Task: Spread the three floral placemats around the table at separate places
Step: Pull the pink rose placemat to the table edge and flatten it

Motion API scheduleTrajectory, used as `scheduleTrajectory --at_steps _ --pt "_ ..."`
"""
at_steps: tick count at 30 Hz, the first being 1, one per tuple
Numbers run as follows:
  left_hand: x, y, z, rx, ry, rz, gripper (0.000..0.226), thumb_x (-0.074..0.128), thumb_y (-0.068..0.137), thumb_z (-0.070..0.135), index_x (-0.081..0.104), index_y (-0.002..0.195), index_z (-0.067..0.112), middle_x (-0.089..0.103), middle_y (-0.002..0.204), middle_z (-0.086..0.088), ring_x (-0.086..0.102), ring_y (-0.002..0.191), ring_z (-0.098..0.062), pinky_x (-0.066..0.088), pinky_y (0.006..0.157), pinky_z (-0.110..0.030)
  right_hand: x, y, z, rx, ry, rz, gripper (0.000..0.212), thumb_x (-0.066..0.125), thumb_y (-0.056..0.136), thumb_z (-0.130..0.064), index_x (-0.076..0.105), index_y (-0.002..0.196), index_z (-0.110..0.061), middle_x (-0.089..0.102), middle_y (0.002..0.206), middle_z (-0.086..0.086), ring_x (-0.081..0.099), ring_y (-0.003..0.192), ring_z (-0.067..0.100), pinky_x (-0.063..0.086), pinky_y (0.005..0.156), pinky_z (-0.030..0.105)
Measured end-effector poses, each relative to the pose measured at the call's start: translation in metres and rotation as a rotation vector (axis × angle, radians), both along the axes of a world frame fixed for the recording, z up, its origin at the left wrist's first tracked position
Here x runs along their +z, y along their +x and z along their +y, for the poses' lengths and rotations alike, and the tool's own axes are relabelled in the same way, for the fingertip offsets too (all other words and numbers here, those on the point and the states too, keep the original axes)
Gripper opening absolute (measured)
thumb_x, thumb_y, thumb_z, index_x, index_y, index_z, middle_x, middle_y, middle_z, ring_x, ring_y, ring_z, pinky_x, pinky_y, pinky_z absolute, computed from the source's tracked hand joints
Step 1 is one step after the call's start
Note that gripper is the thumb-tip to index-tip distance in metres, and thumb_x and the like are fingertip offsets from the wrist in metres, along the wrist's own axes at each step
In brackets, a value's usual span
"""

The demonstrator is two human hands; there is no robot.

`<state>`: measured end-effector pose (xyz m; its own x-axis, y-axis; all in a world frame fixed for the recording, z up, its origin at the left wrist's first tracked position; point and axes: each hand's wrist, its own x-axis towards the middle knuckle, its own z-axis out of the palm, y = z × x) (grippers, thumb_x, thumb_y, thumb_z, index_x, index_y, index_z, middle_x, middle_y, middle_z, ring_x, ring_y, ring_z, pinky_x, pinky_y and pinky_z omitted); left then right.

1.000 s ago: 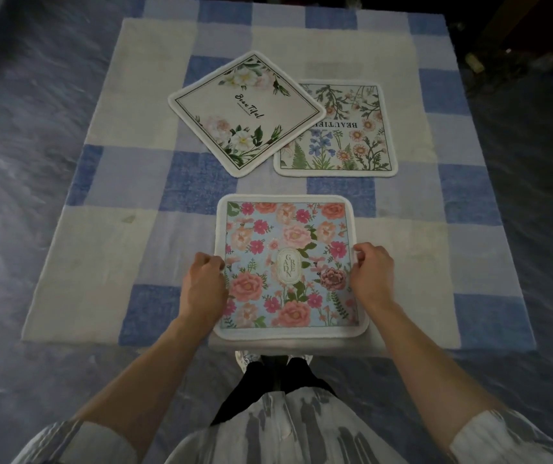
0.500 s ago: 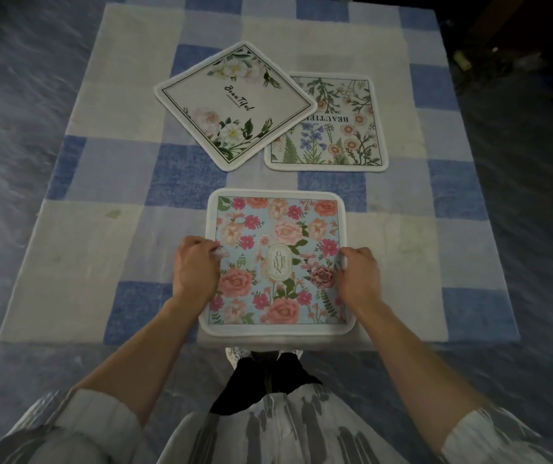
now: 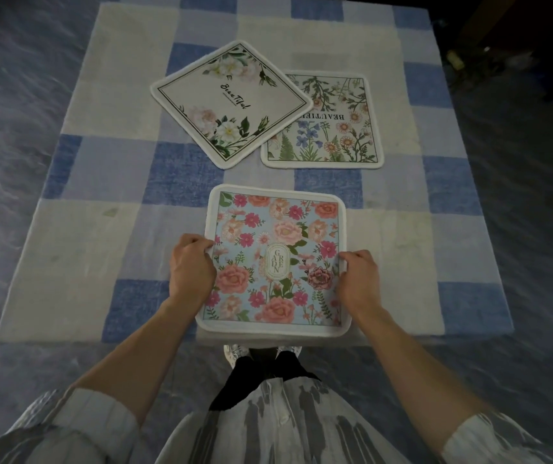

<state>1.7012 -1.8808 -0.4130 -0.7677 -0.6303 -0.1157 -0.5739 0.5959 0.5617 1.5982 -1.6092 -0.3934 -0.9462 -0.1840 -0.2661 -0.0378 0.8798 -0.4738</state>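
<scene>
Rose placemat (image 3: 278,236), square, pale-blue fabric printed with pink and coral blooms, white bound rim: lies at the middle of the surface's near edge, its near rim about level with that edge. I judge it light, thin and pliant, likely to sag if taken by one corner, so the two side rims are the sound hold. Left hand (image 3: 191,272): fingers curled over the left rim, gripping it. Right hand (image 3: 359,279): gripping the right rim likewise.

White placemat (image 3: 231,102), square, cream fabric with sprays of white flowers, turned cornerwise: toward the middle of the far edge. Its right corner overlaps the next item.

Botanical placemat (image 3: 338,135), square, cream fabric with green fronds and blue and orange wildflowers: just right of the white one, partly under it. I reckon these two are not yet at separate places; each is the other's only obstacle that I can see.

Surface (image 3: 101,229), covered in blue-and-white checked cloth, carries all three. Floor (image 3: 17,112), blue-grey and marbled, lies all round.
</scene>
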Motion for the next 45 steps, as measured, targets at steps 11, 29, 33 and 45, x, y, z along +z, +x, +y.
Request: scheduleTrajectory --at_steps 11,29,33,45 --pt "0.006 0.002 0.003 0.014 -0.007 -0.064 0.027 0.060 0.084 -0.005 0.072 0.107 0.002 0.065 0.111 -0.016 0.063 0.090 -0.028 0.045 0.077 -0.027 -0.005 0.000 0.001 -0.042 -0.035 0.034 0.041 0.052 0.085 0.012 0.065 0.120 -0.006 0.054 0.118 0.010 0.047 0.090 0.009 0.038 0.077 0.005" --pt "-0.001 -0.001 -0.016 -0.151 -0.074 -0.190 0.024 0.062 0.090 0.028 0.071 0.102 0.009 0.062 0.116 -0.009 0.055 0.102 -0.026 0.048 0.089 -0.038 0.002 0.008 -0.002 0.011 0.039 0.127 0.027 0.061 0.090 -0.018 0.063 0.116 -0.009 0.054 0.123 0.006 0.052 0.111 0.021 0.048 0.097 0.033" --pt "0.007 -0.008 -0.026 -0.201 -0.115 -0.188 0.029 0.060 0.089 0.030 0.069 0.109 0.012 0.060 0.121 -0.009 0.053 0.107 -0.027 0.046 0.092 -0.039 0.016 0.012 -0.005 0.025 0.026 0.170 0.036 0.061 0.091 -0.023 0.059 0.124 -0.008 0.053 0.129 0.008 0.050 0.118 0.024 0.044 0.102 0.036" --pt "0.068 0.008 -0.017 -0.300 -0.149 -0.004 0.039 0.057 0.092 0.041 0.063 0.121 0.016 0.058 0.129 -0.008 0.049 0.120 -0.028 0.038 0.102 -0.040 0.069 0.028 -0.008 0.154 -0.119 0.269 0.046 0.061 0.091 -0.032 0.051 0.132 -0.014 0.048 0.134 0.004 0.044 0.124 0.020 0.037 0.106 0.032"
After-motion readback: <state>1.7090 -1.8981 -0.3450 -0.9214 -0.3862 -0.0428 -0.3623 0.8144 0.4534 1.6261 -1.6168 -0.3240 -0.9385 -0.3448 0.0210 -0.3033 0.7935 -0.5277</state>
